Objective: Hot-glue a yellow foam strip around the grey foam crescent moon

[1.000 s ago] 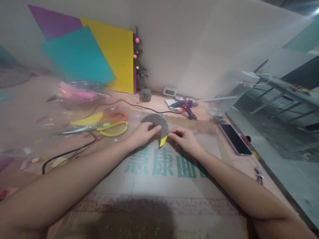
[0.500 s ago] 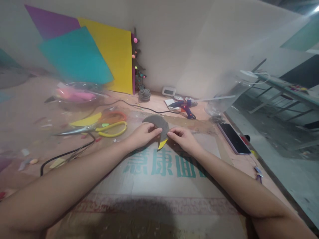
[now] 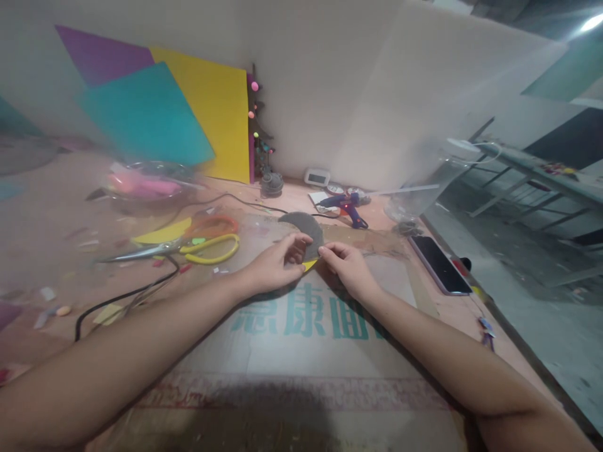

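Observation:
A dark grey crescent (image 3: 309, 230) with a yellow piece (image 3: 309, 265) at its lower tip is held above a printed cardboard sheet (image 3: 292, 358). My right hand (image 3: 347, 267) pinches the crescent's right edge near the lower end. At the left, my left hand (image 3: 282, 262) has its fingers curled and its thumb apart from them, beside the lower part of the crescent and the yellow piece; the fingertips are near or touching the crescent.
Yellow-handled scissors (image 3: 211, 249) and a yellow cut-out (image 3: 162, 231) lie left. Behind are a glue gun (image 3: 346, 206) and a small display (image 3: 317, 177). A phone (image 3: 439, 265) and clear jug (image 3: 424, 188) stand or lie right. Coloured sheets (image 3: 221, 113) lean on the wall.
My left hand has moved off the crescent's upper part down towards its lower tip, and its fingers have opened somewhat. My right hand keeps its pinch.

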The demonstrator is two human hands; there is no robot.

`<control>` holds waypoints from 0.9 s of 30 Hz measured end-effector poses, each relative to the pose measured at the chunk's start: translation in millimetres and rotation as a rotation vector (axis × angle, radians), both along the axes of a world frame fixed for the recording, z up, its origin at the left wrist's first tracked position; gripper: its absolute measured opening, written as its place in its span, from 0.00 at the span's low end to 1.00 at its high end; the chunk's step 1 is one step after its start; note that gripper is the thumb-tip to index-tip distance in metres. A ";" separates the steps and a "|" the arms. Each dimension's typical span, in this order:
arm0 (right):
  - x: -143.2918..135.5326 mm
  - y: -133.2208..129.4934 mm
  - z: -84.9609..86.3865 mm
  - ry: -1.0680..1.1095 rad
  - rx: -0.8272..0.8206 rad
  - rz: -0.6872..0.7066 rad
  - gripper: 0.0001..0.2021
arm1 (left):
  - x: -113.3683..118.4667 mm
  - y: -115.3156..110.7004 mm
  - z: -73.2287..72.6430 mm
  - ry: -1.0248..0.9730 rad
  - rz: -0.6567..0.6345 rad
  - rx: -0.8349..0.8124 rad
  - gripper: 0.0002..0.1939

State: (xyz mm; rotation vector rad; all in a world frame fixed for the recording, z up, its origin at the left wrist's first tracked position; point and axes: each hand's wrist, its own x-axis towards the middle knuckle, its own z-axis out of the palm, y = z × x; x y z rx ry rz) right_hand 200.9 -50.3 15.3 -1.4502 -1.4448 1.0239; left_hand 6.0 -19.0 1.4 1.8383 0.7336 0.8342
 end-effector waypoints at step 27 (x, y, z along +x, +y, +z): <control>1.3 0.1 -3.0 -0.022 -0.015 0.131 0.18 | 1.2 0.0 -3.1 0.000 0.077 0.084 0.19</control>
